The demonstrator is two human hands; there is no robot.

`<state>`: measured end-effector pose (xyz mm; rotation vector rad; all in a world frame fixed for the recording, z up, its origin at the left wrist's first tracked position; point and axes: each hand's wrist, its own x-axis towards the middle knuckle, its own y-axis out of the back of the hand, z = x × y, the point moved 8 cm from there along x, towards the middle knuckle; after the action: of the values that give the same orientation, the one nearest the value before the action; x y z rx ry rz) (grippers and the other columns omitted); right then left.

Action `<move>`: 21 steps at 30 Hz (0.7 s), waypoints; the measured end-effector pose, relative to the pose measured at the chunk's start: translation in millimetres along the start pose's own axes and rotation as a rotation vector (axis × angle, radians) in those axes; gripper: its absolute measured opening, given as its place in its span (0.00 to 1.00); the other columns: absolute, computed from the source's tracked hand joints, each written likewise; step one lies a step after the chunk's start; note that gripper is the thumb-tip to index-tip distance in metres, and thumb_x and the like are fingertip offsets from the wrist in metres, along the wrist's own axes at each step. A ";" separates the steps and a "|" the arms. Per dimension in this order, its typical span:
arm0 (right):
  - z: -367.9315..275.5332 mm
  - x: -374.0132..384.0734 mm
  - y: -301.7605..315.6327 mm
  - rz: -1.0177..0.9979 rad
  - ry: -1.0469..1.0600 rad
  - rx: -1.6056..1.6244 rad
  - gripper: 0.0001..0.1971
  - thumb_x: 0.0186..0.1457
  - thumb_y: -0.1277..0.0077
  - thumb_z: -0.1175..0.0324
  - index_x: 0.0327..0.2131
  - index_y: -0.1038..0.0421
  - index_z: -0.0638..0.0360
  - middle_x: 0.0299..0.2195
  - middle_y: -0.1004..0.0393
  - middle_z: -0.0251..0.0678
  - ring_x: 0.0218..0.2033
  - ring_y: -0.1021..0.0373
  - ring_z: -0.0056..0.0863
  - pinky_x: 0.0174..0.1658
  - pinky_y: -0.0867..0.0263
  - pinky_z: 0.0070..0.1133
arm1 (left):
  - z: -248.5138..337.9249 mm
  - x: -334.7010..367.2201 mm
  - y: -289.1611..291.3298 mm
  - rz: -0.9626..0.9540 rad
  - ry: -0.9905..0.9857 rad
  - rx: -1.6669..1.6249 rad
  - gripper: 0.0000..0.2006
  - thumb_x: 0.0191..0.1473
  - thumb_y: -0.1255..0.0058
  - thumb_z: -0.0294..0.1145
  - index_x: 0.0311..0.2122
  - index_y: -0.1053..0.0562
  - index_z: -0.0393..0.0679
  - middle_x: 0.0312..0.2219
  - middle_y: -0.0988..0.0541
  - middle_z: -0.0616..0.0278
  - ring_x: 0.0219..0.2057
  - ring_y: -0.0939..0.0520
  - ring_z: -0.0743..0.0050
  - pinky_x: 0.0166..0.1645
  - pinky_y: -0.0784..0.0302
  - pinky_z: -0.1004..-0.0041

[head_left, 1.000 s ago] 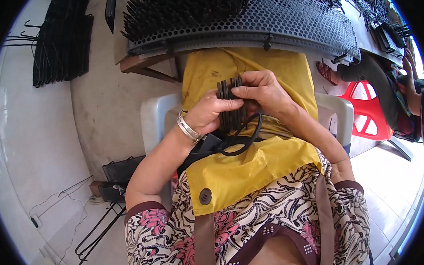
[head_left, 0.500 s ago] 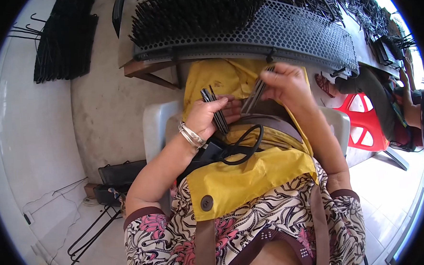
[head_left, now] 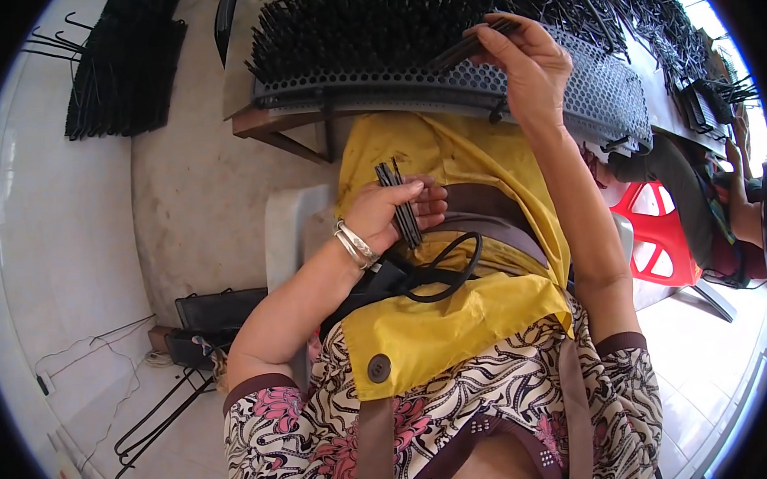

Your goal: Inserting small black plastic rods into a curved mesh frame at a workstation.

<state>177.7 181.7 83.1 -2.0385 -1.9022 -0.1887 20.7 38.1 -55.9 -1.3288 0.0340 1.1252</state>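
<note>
Gripping dark strips (head_left: 408, 221), right fingers (head_left: 497, 48) pinch narrowly while left fingers (head_left: 435, 206) half-curl.

On the right, a red chair (head_left: 672, 257) is standing on pale tiles (head_left: 680, 354), and a co-worker's dark trouser leg (head_left: 683, 191) is partly covering it. At lower left, bent black rods (head_left: 169, 415) are jutting out below a black case (head_left: 222, 310), and a thin cable (head_left: 136, 372) is trailing beside a white wall (head_left: 61, 213).
</note>
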 end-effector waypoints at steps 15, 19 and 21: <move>-6.5 7.6 -14.0 -0.179 0.092 -0.357 0.09 0.49 0.50 0.78 0.36 0.30 0.67 0.29 0.25 0.36 0.29 0.29 0.18 0.33 0.31 0.13 | -0.9 0.7 0.3 -0.020 0.013 0.043 0.12 0.52 0.55 0.27 0.41 0.32 0.34 0.37 0.26 0.49 0.40 0.24 0.59 0.46 0.27 0.60; -6.1 6.7 -21.2 -0.257 0.143 -0.409 0.09 0.49 0.50 0.78 0.36 0.30 0.66 0.28 0.24 0.34 0.28 0.29 0.16 0.33 0.32 0.12 | -0.7 0.4 -0.3 -0.014 0.011 0.047 0.12 0.51 0.55 0.27 0.42 0.32 0.34 0.38 0.26 0.48 0.39 0.24 0.58 0.46 0.27 0.60; -7.2 1.8 -30.4 -0.282 0.149 -0.454 0.08 0.49 0.50 0.77 0.36 0.30 0.65 0.28 0.24 0.32 0.28 0.29 0.15 0.32 0.33 0.11 | -0.8 0.4 0.0 -0.010 0.015 0.052 0.13 0.51 0.55 0.27 0.42 0.32 0.34 0.38 0.26 0.48 0.39 0.24 0.57 0.46 0.27 0.60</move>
<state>148.9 182.2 95.2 -1.9294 -2.1900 -0.8900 21.3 37.7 -56.4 -1.2899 0.0675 1.0987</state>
